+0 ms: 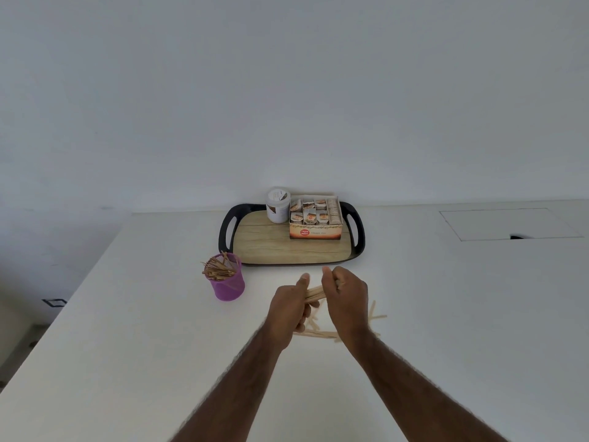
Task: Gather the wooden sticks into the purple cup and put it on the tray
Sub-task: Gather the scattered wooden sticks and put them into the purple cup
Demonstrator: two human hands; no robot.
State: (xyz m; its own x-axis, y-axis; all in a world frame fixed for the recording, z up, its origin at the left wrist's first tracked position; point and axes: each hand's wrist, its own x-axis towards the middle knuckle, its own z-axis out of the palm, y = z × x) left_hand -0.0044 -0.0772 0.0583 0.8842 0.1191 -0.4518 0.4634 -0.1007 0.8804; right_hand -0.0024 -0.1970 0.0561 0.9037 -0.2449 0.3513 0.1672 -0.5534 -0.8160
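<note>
Head view: the left hand (pixel 290 309) and the right hand (pixel 346 299) are close together over a white table (pixel 127 346), and both grip one bundle of sticks (pixel 314 292). The left hand's fingers are curled round one end of it, with the thumb lying up along the bundle. The right hand's fingers are curled over the other end, thumb raised. The bundle lies roughly level between them. Under the hands and just to the right of them, loose sticks (pixel 373 314) lie scattered flat on the table. Some cross one another and some are partly hidden by the right wrist. To the left of the left hand and a little beyond it, the purple cup (pixel 230 287) stands upright on the table. It is a mesh cup holding a thick tuft of sticks (pixel 219 268) that leans out over its left rim. Beyond both hands, near but apart from them, sits the tray (pixel 296 252), black-rimmed with a wood-grain floor and a handle slot at each end. The cup stands just beside the tray's near left corner, not on it. At the tray's far side are a white jar (pixel 278 207) and, right beside it, an open box of tea bags (pixel 315 232). Far to the right of the right hand, a hatch (pixel 510 223) is set flush in the table.
</note>
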